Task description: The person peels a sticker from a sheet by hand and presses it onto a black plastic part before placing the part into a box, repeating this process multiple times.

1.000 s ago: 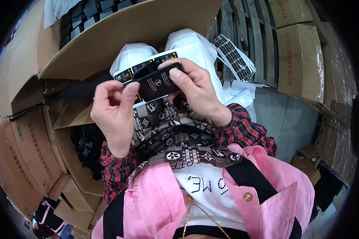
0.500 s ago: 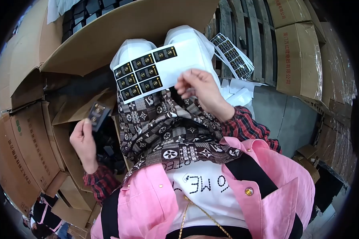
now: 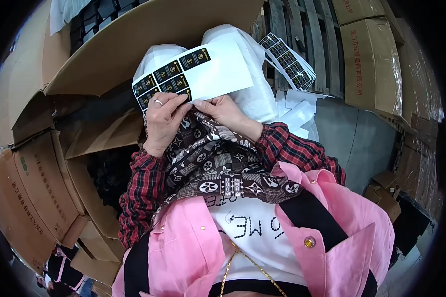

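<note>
A white sheet of black stickers [image 3: 228,67] with yellow and white print lies across the knees. Its stickers are on the left half; the right half is bare white backing. My left hand [image 3: 162,121], with a ring on one finger, is closed at the sheet's lower edge, its fingertips on a lower-row sticker. Beside it my right hand [image 3: 229,115] pinches the same edge, thumb and forefinger near the left fingertips. The hands partly cover the lower stickers, so whether one is lifted cannot be seen.
At left, an open carton [image 3: 79,180] holds dark items [image 3: 111,173]. A large carton [image 3: 148,37] with black pieces stands ahead. More sticker sheets [image 3: 290,62] lie on a wooden pallet [image 3: 327,44] at right, with crumpled white paper [image 3: 300,116] nearby. Stacked cartons [image 3: 369,64] stand beyond.
My left hand has let go of the small black stickered piece at the left and come over to the sheet. My right hand has lowered onto the sheet's edge.
</note>
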`<state>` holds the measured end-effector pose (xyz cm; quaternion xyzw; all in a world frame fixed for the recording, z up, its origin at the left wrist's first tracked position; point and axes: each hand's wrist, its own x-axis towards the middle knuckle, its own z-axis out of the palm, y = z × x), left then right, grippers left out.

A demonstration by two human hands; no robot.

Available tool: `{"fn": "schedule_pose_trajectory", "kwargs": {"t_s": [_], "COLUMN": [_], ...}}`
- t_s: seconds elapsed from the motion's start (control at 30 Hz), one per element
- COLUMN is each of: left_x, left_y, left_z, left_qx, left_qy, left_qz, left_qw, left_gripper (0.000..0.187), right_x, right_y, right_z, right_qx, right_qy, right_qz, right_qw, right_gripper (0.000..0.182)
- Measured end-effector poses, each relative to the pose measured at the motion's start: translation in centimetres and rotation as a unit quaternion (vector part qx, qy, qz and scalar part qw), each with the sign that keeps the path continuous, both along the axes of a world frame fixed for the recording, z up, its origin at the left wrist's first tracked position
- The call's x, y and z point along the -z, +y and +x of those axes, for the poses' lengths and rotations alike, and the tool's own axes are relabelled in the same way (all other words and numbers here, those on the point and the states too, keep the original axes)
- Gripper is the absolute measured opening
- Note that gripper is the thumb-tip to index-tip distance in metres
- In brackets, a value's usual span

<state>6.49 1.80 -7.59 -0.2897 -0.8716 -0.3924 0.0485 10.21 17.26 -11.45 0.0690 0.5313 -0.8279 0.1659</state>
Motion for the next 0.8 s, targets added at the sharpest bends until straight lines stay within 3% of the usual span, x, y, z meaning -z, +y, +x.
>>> {"fn": "schedule_pose_trajectory", "kwargs": {"t_s": [0.03,0.1,0.17,0.23,0.3,0.33,0.4,0.43,0.47,0.5,0.53,0.6,0.63,0.7,0.73,0.77,0.8], "left_x": [-0.2,-0.4,-0.5,-0.8,-0.9,-0.5,-1.7,-3.0,-3.1,-3.1,-3.4,-3.2,-3.6,-5.0,-5.1,-4.5,-4.0], "left_y": [0.1,0.2,0.0,-0.2,-0.1,-0.6,-0.8,0.0,0.1,0.1,0.6,0.8,0.6,0.0,-0.4,-0.3,-0.1], "left_z": [0.0,-0.1,-0.4,-0.3,0.0,-0.3,0.2,0.9,0.9,1.0,1.1,0.9,0.5,0.1,0.0,0.1,-0.2], "left_qx": [-0.020,-0.041,-0.044,-0.045,-0.154,-0.180,-0.256,-0.237,-0.176,-0.105,-0.060,-0.015,-0.004,-0.025,-0.049,-0.070,-0.079], "left_qy": [-0.042,-0.097,-0.286,-0.323,-0.382,-0.349,-0.239,-0.088,0.071,0.224,0.257,0.249,0.231,0.075,-0.012,-0.165,-0.308], "left_qz": [0.017,0.031,0.152,0.175,0.392,0.465,0.398,0.270,0.141,0.004,-0.021,-0.047,-0.067,0.024,0.090,0.227,0.357], "left_qw": [0.999,0.994,0.945,0.929,0.822,0.794,0.848,0.929,0.972,0.969,0.964,0.967,0.971,0.997,0.995,0.957,0.878], "left_gripper": [0.016,0.012,0.012,0.012,0.015,0.016,0.015,0.015,0.018,0.021,0.028,0.030,0.033,0.039,0.044,0.043,0.042], "right_x": [0.1,0.2,0.6,0.2,-1.2,-1.8,-1.8,-2.4,-4.8,-7.2,-7.3,-6.8,-6.5,-6.8,-7.2,-7.7,-7.7], "right_y": [-0.2,-0.4,-0.6,-0.7,-0.4,0.0,1.5,1.6,1.3,0.9,0.6,0.6,0.6,0.7,1.0,1.2,1.2], "right_z": [0.1,0.0,0.3,0.4,0.6,0.9,1.9,2.4,1.8,1.1,0.3,-0.8,-1.2,-1.3,-1.7,-2.1,-2.5], "right_qx": [-0.001,0.005,0.027,0.050,0.064,0.056,-0.114,-0.114,-0.063,-0.009,0.016,0.022,0.027,0.041,0.038,0.037,0.007], "right_qy": [-0.002,0.082,0.113,0.147,-0.089,-0.153,-0.127,-0.068,-0.113,-0.159,-0.156,-0.125,-0.096,-0.082,-0.046,-0.006,0.028], "right_qz": [-0.001,0.170,0.164,0.158,0.063,0.012,0.153,0.169,0.080,-0.011,-0.095,-0.068,-0.041,-0.067,0.004,0.076,0.101], "right_qw": [1.000,0.982,0.980,0.975,0.992,0.987,0.973,0.977,0.988,0.987,0.983,0.990,0.994,0.994,0.998,0.996,0.995], "right_gripper": [0.018,0.016,0.016,0.017,0.022,0.030,0.035,0.039,0.039,0.038,0.028,0.023,0.018,0.014,0.014,0.014,0.014]}}
